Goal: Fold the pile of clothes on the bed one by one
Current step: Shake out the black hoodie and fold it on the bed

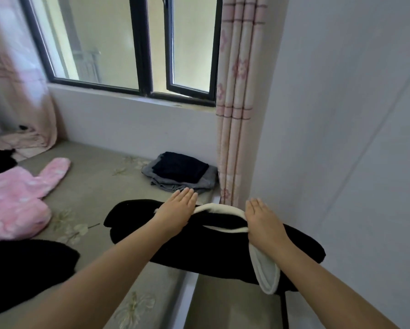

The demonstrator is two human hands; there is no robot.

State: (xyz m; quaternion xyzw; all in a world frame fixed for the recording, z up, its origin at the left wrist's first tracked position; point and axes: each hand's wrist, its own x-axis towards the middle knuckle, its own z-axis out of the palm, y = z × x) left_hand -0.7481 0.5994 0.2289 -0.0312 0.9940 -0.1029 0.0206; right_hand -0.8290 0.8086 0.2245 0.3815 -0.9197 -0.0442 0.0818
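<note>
Both hands flat, fingers straight and released: left hand (179,210) and right hand (262,220) press on black garment (187,248) with white lining (266,274), lying at bed (99,193) edge near wall corner. Folded stack (182,173) just beyond by curtain (237,115). Pink garment (16,198) and another black garment (21,269) lie left, unfolded.

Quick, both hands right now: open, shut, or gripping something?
Left hand: open, fingers straight, lying flat on the black garment.
Right hand: open, fingers straight, pressing on the same garment by its white lining.
</note>
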